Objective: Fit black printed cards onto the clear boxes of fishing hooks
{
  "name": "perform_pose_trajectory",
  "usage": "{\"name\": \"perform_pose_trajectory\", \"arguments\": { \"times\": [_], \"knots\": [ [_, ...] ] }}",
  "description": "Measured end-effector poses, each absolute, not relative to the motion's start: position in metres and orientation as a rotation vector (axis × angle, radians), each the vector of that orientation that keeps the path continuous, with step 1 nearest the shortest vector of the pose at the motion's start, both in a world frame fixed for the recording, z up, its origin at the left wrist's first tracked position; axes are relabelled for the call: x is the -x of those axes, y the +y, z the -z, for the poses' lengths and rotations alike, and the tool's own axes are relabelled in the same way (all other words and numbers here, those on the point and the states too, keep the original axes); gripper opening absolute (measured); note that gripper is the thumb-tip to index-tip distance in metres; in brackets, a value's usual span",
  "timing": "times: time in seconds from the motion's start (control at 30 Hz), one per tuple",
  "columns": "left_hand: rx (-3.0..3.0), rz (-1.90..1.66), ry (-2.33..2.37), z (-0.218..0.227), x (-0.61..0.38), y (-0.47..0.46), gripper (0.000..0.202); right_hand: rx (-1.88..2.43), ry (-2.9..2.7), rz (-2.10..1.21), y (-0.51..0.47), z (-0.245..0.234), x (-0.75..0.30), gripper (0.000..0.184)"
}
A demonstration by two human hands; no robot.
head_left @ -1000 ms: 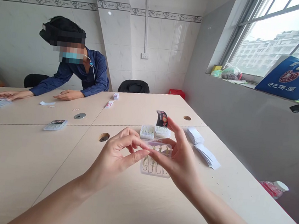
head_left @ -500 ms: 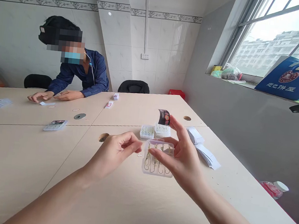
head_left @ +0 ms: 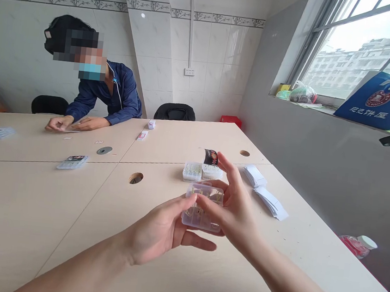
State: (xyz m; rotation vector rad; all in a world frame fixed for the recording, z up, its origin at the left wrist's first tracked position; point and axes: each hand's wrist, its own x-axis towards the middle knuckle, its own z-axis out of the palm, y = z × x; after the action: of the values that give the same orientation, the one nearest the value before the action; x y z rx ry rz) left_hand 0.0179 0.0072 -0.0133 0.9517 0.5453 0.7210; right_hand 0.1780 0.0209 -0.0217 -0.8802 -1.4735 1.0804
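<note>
A small clear plastic box of fish hooks (head_left: 203, 220) is held above the table between both hands. My left hand (head_left: 156, 230) grips its left side, thumb on the top face and fingers underneath, with one finger stretched out below. My right hand (head_left: 239, 206) is closed on the right side, its thumb pressed on the top near the left thumb. A curved black printed label (head_left: 210, 157) sticks up at the tip of my right index finger. Beyond the hands stand two groups of similar clear boxes, on the left (head_left: 192, 172) and on the right (head_left: 213, 171).
White paper cards (head_left: 271, 203) lie fanned at the right. One labelled box (head_left: 73, 162) and a cable hole (head_left: 136, 178) are on the left. Across the table (head_left: 75, 254), a co-worker (head_left: 112, 91) handles a pale strip. A blue bag (head_left: 377, 102) sits on the windowsill.
My left hand has moved right and taken hold of the box, which has shifted slightly left. The label has dropped a little with my right index finger. The co-worker's hands have lifted the strip.
</note>
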Motion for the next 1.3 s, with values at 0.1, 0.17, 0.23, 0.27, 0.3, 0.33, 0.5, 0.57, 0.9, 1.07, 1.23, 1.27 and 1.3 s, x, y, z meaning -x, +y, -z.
{"name": "perform_pose_trajectory", "arguments": {
  "times": [0.1, 0.17, 0.23, 0.27, 0.3, 0.33, 0.5, 0.57, 0.9, 1.07, 1.23, 1.27, 1.3],
  "knots": [
    [-0.994, -0.690, 0.600, 0.013, -0.014, 0.008, 0.039, 0.914, -1.487, -1.063, 0.023, 0.019, -0.182, 0.073],
    [-1.008, -0.677, 0.616, 0.012, -0.010, 0.010, 0.037, 0.943, -1.478, -1.006, 0.027, 0.015, -0.188, 0.068],
    [-1.009, -0.702, 0.637, 0.011, -0.007, 0.012, 0.033, 0.980, -1.482, -0.900, 0.031, 0.010, -0.195, 0.061],
    [-1.006, -0.736, 0.656, 0.011, -0.005, 0.013, 0.031, 1.008, -1.493, -0.837, 0.033, 0.007, -0.198, 0.055],
    [-1.000, -0.783, 0.683, 0.010, -0.004, 0.013, 0.028, 1.041, -1.509, -0.776, 0.034, 0.005, -0.201, 0.045],
    [-0.993, -0.840, 0.716, 0.009, -0.002, 0.014, 0.027, 1.070, -1.527, -0.733, 0.035, 0.003, -0.204, 0.034],
    [-1.008, -1.109, 0.876, 0.004, 0.000, 0.012, 0.047, 1.130, -1.645, -0.732, 0.028, -0.004, -0.204, 0.016],
    [-1.013, -1.146, 0.911, 0.004, -0.001, 0.010, 0.057, 1.172, -1.697, -0.727, 0.024, -0.004, -0.200, 0.014],
    [-1.087, -1.158, 1.008, 0.010, -0.004, 0.011, 0.035, 1.171, -1.787, -0.806, 0.016, -0.006, -0.193, 0.015],
    [-0.963, -1.152, 0.928, 0.009, -0.002, 0.010, 0.039, 1.107, -1.756, -1.014, 0.018, -0.008, -0.196, 0.022],
    [-0.938, -1.137, 0.814, 0.010, -0.002, 0.011, 0.028, 1.113, -1.745, -0.971, 0.021, -0.012, -0.203, 0.023],
    [-0.936, -1.135, 0.779, 0.010, -0.002, 0.011, 0.026, 1.125, -1.738, -0.908, 0.020, -0.013, -0.204, 0.022],
    [-0.926, -1.130, 0.740, 0.010, -0.003, 0.011, 0.031, 1.134, -1.727, -0.851, 0.020, -0.014, -0.205, 0.021]
  ]
}}
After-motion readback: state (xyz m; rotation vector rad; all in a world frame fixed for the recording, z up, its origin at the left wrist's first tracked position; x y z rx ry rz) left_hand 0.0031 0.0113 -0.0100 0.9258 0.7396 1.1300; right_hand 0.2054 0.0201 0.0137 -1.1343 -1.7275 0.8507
